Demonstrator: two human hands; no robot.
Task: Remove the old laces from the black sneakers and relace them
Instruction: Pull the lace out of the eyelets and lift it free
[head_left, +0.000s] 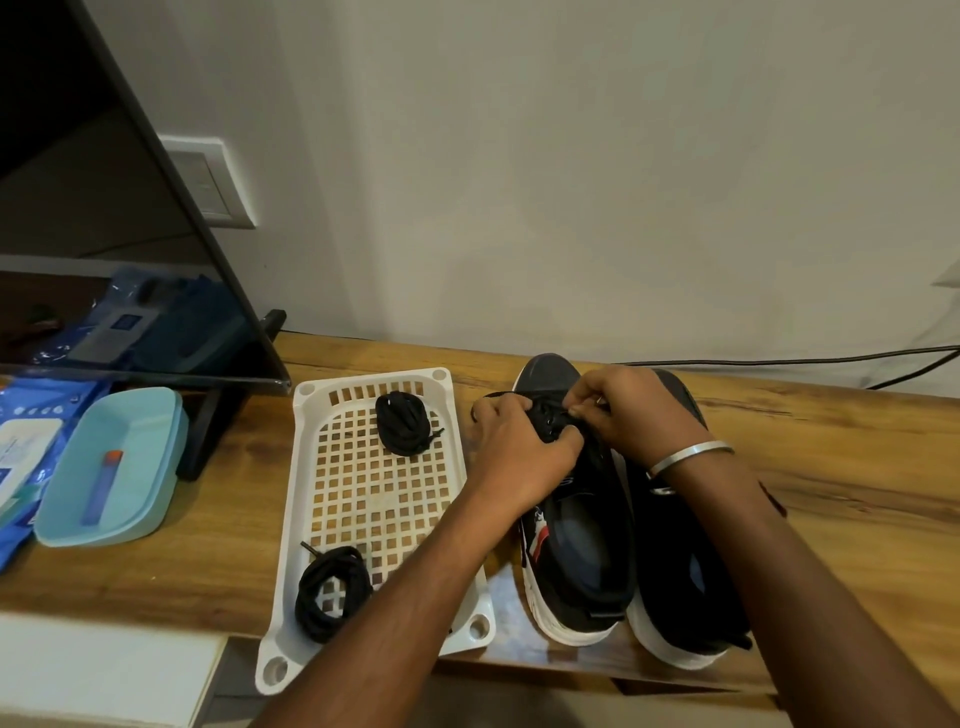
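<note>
Black sneakers: the pair stands side by side, toes to the wall, on the wooden table (779, 441), heels at the near edge, probably so the lacing faces the person; the left sneaker (571, 540) is in hand, the right sneaker (675, 561) waits beside it, touching.
Left hand: the left hand (524, 452) lies curled over the left sneaker's lace area, gripping the upper and its lace, apparently to steady the shoe.
Right hand: the right hand (623, 410) pinches the old lace (553, 415) with fingertips at the upper eyelets; a metal bangle (691, 457) sits on that wrist.
Step, as I judge: old lace being worked loose; whether it is already partly out cannot be told.
White basket tray: the tray (311, 467) lies just left of the sneakers, within reach, holding two coiled black laces, one far (405, 423), one near (332, 592), likely the replacements.
Aside: a pale blue dish (150, 478) with a small tube sits further left under the screen (156, 234).
</note>
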